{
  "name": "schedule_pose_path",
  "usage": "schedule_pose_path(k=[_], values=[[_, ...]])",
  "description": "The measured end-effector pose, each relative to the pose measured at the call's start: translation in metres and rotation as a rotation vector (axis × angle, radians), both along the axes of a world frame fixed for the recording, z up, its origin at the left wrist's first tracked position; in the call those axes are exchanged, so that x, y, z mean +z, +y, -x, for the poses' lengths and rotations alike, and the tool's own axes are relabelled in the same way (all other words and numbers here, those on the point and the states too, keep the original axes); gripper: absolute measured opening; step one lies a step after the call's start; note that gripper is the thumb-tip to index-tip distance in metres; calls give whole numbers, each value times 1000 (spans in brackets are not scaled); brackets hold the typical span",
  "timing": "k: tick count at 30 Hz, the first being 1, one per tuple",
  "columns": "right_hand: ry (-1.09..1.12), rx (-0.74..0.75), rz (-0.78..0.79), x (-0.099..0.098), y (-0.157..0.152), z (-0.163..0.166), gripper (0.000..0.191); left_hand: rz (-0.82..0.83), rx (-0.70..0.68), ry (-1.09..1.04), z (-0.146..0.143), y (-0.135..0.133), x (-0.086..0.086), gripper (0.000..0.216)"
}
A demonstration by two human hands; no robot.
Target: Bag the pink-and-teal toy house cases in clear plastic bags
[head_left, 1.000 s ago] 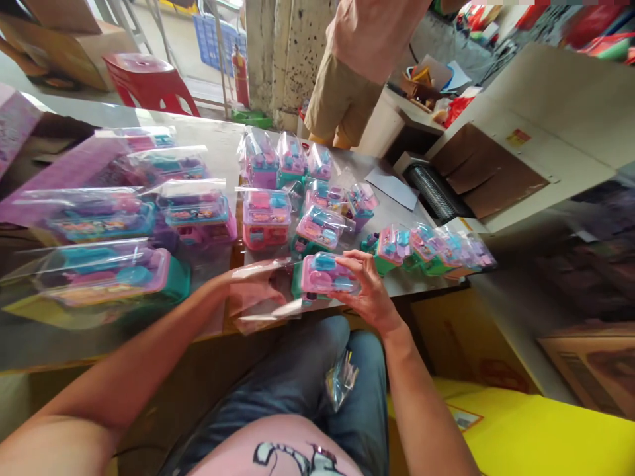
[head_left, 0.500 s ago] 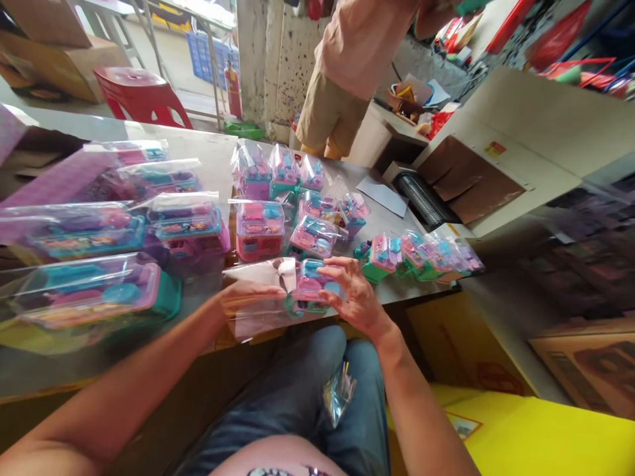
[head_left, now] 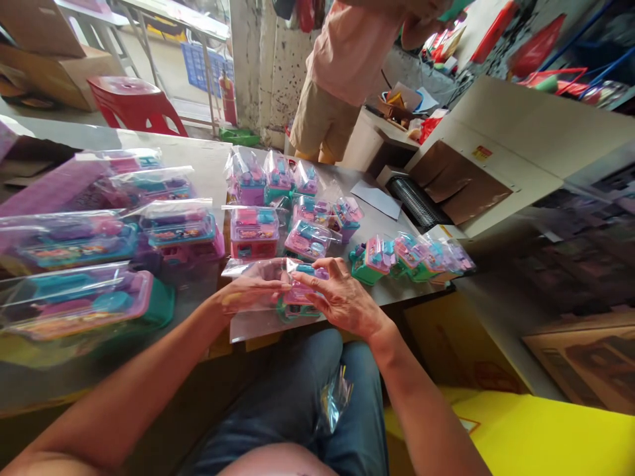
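My left hand (head_left: 248, 291) pinches the mouth of a clear plastic bag (head_left: 258, 307) at the table's near edge. My right hand (head_left: 335, 297) grips a small pink and teal toy set (head_left: 302, 297) with its fingers curled over it, and the toy sits at the bag's opening, partly inside. Both hands are closed and almost touch each other. Just beyond them lie several bagged toy sets (head_left: 310, 238) of the same kind.
Larger bagged toy sets (head_left: 74, 301) crowd the left of the grey table (head_left: 208, 158). A row of small toys (head_left: 411, 254) runs toward a cardboard-covered machine (head_left: 476, 172) at the right. Another person (head_left: 342, 73) stands at the far side. A loose bag (head_left: 337, 396) lies on my lap.
My right hand has pushed the toy leftward into the bag's mouth, and both hands have come closer together. The view has tilted down slightly.
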State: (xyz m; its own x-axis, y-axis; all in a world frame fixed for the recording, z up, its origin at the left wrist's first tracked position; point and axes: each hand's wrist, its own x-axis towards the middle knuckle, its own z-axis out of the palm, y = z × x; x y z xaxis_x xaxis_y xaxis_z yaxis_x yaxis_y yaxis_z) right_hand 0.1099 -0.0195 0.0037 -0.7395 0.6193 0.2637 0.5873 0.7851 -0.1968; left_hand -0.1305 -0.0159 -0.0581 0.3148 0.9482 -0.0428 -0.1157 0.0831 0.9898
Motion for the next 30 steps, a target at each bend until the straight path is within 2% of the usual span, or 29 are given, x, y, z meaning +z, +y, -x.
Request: schedule_pose_path(k=[3, 8, 12, 14, 18, 19, 20, 23, 26, 28, 30], values=[[18, -7, -1, -5, 1, -2, 42, 75, -105, 52, 5, 5, 3, 18], [61, -25, -3, -10, -1, -4, 38, 103, -84, 46, 3, 5, -5, 24], [127, -28, -23, -18, -3, -6, 37, 136, -57, -54, 13, -17, -14, 50], [171, -40, -35, -25, -5, -10, 38, 121, 101, -18, 24, -34, -19, 48], [249, -87, -48, -39, -10, -31, 38, 45, 762, -5, 35, -60, -36, 25], [277, -108, -50, -43, -12, -38, 37, 34, 865, -30, 33, -63, -40, 22], [314, -131, -54, -47, -15, -45, 35, 24, 913, -63, 29, -62, -44, 21], [452, -210, -65, -58, -23, -64, 31, 13, 840, -217, 2, -52, -49, 26], [556, -289, -92, -65, -29, -78, 28, 84, 729, -353, -38, -34, -47, 38], [606, -331, -119, -70, -30, -88, 27, 117, 704, -327, -62, -25, -47, 46], [667, -383, -132, -76, -29, -99, 28, 100, 748, -232, -78, -19, -48, 52]])
